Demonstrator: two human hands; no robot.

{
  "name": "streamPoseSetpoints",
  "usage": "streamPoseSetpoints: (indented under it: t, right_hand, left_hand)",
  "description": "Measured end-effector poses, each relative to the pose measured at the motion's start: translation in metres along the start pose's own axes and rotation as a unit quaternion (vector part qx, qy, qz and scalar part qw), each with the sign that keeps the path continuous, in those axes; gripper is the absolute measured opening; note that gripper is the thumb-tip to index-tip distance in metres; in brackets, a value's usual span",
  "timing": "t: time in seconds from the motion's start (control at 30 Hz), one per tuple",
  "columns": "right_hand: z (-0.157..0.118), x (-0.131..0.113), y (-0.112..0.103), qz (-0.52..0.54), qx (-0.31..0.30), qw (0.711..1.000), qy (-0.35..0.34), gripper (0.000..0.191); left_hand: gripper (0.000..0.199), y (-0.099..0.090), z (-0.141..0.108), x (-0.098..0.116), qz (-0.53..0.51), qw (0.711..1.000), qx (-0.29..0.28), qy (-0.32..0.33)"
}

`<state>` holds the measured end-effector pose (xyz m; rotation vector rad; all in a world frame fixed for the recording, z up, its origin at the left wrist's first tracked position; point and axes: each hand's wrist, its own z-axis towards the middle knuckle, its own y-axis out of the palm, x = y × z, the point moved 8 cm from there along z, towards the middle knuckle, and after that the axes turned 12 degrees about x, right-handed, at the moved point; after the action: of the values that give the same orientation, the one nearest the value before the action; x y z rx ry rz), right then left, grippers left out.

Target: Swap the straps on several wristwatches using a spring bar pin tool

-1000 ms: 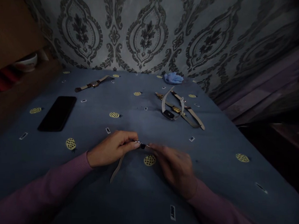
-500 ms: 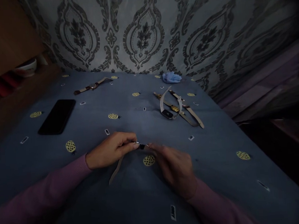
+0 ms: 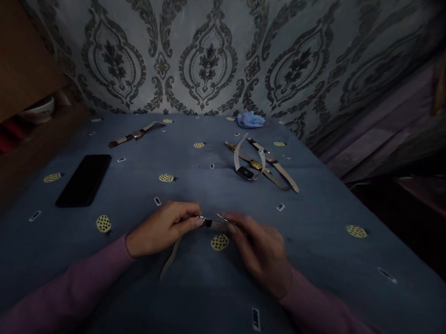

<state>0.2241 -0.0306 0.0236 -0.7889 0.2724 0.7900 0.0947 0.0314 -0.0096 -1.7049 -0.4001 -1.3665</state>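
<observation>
My left hand (image 3: 164, 228) is closed, thumb and fingers pinching a wristwatch (image 3: 208, 222) low over the cloth. The watch's light strap (image 3: 170, 261) hangs out below that hand, while a dark part pokes past the fingertips. My right hand (image 3: 261, 251) is closed around a thin, pointed metal tool (image 3: 221, 218), whose exact kind I cannot make out. Its tip points left, close to the watch; whether it touches is unclear. Much of the watch is hidden behind my left fingers.
Several watches lie right of centre, among them a white-strapped smartwatch (image 3: 245, 172) and a gold-coloured watch (image 3: 256, 165). Behind them sits a crumpled blue cloth (image 3: 251, 120). At left are a black phone (image 3: 84, 181) and another watch (image 3: 137, 135). A patterned wall bounds the table's back.
The tool's tip now shows more clearly, angled up to the left beside the watch. Both hands stay nearly in place; the whole view has shifted slightly.
</observation>
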Motion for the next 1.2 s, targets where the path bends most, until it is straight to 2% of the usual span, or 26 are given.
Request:
streamPoseSetpoints:
  t: [0.1, 0.3, 0.67, 1.2]
  right_hand:
    - [0.000, 0.005, -0.001, 0.021, -0.004, 0.999, 0.040, 0.018]
    - [0.002, 0.015, -0.003, 0.066, 0.004, 0.989, 0.130, 0.018]
    - [-0.001, 0.029, 0.000, 0.146, 0.004, 0.959, 0.242, 0.024]
    - [-0.003, 0.032, 0.002, 0.164, -0.001, 0.948, 0.274, 0.028]
  left_hand:
    - [0.026, 0.001, 0.000, -0.003, -0.015, 1.000, -0.004, -0.025]
    - [0.027, 0.002, 0.000, -0.004, -0.019, 1.000, -0.004, -0.021]
    - [0.028, 0.001, 0.000, -0.003, -0.016, 1.000, -0.004, -0.018]
    - [0.027, 0.001, 0.001, -0.005, -0.010, 1.000, -0.001, -0.020]
